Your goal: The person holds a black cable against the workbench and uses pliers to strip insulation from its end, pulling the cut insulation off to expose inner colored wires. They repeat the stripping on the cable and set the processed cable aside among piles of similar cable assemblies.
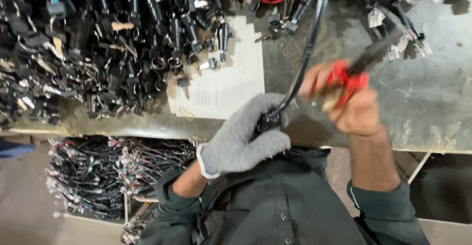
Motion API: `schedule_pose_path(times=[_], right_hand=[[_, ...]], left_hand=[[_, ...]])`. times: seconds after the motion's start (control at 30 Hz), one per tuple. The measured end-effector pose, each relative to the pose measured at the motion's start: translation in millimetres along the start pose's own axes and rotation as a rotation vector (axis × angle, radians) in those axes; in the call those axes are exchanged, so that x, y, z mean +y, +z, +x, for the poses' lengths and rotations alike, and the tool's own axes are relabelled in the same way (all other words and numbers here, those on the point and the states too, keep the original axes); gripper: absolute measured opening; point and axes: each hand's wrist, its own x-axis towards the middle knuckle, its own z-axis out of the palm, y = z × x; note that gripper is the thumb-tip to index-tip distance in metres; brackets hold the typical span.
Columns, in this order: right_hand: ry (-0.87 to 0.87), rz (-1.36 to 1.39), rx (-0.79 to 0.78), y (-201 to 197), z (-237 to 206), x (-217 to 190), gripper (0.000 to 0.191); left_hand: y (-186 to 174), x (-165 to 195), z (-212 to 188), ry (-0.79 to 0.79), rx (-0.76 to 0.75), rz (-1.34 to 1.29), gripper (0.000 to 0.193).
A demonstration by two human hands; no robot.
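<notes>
**2 hands working 1 black cable**

The left hand (246, 139), wearing 1 grey glove, is gripping with fingers clamped on 1 black cable (306, 53), which is running up toward 12 o'clock. At 2 o'clock from it, the bare right hand (351, 105) is closing its fingers on 1 blurred red tool (348, 80). 1 white paper sheet (231, 82) is lying at 10 o'clock, beside a heap of black connectors (108, 43) too many to count.

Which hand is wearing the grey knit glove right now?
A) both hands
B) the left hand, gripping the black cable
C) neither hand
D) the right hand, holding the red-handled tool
B: the left hand wears the grey glove and is closed around the black cable, while the right hand is bare on the red-handled tool.
</notes>
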Motion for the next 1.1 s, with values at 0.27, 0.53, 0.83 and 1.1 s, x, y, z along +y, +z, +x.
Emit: schedule_pose_path(times=[0.27, 0.53, 0.83, 1.1], right_hand=[[-0.439, -0.777, -0.052, 33, -9, -26, 0.054], [-0.267, -0.99, -0.157, 32, 0, -14, 0.038], [-0.492, -0.821, -0.102, 31, 8, -17, 0.028], [-0.42, -0.869, -0.093, 46, -6, -31, 0.029]], left_hand=[[21, 13, -6, 0.099, 0.112, 0.113, 0.078], [12, 23, 0, -0.053, 0.022, 0.192, 0.075], [12, 33, -6, -0.191, 0.142, 0.216, 0.083], [27, -17, -11, 0.19, 0.407, 0.59, 0.077]])
